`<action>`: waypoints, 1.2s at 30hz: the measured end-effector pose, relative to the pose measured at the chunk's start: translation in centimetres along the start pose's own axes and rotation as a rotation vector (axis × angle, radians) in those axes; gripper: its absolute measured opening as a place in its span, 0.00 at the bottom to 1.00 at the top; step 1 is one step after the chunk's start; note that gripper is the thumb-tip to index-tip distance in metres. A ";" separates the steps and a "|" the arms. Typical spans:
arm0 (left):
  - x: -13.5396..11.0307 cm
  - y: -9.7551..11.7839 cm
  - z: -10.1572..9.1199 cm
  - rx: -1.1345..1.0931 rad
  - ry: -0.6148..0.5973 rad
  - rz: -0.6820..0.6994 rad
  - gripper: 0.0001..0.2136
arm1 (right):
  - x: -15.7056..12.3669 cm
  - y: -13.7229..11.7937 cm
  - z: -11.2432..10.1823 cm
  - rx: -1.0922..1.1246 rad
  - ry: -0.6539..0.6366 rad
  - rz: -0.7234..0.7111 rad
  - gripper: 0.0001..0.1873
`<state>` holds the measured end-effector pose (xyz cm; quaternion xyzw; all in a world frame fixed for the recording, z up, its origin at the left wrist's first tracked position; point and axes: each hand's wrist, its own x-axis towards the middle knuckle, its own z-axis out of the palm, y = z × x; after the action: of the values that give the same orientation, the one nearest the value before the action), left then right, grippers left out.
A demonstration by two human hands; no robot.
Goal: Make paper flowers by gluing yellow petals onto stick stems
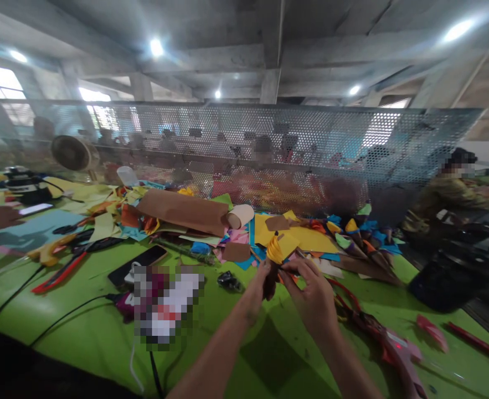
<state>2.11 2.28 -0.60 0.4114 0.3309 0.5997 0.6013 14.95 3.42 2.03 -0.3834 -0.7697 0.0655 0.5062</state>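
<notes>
Out over the front of the green table, both my hands meet at a small paper cone [276, 250] with a yellow swirled top and a dark tip. My left hand [266, 281] is closed around its lower part, which the fingers mostly hide. From the right, my right hand [313, 291] pinches at the same piece, thumb and forefinger together near its base. Behind it lie yellow paper sheets [310, 235] and a brown paper piece [236, 252]. Several similar brown cones with coloured tops [354, 241] are heaped to the right. A pink glue gun [400, 352] rests near my right forearm.
On the left are red-handled scissors [63, 274], a yellow glue gun [51, 254], a phone [138, 263] and power cords. A large brown sheet [181, 209] and paper roll [241, 215] lie behind. A perforated metal screen [227, 149] spans the back; a person [443, 194] sits right.
</notes>
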 end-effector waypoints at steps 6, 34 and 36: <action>0.1 -0.3 -0.2 0.007 0.037 -0.040 0.21 | 0.0 -0.1 0.0 -0.027 0.006 -0.041 0.03; -0.3 0.1 -0.3 0.157 0.084 -0.059 0.26 | -0.2 0.3 0.2 -0.108 -0.015 -0.118 0.02; -0.3 0.0 -0.4 0.141 0.088 -0.069 0.27 | -0.2 0.3 0.1 -0.094 -0.017 -0.110 0.02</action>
<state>1.78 2.05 -0.82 0.4147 0.4123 0.5713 0.5759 15.06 3.56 1.65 -0.3633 -0.7961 0.0046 0.4839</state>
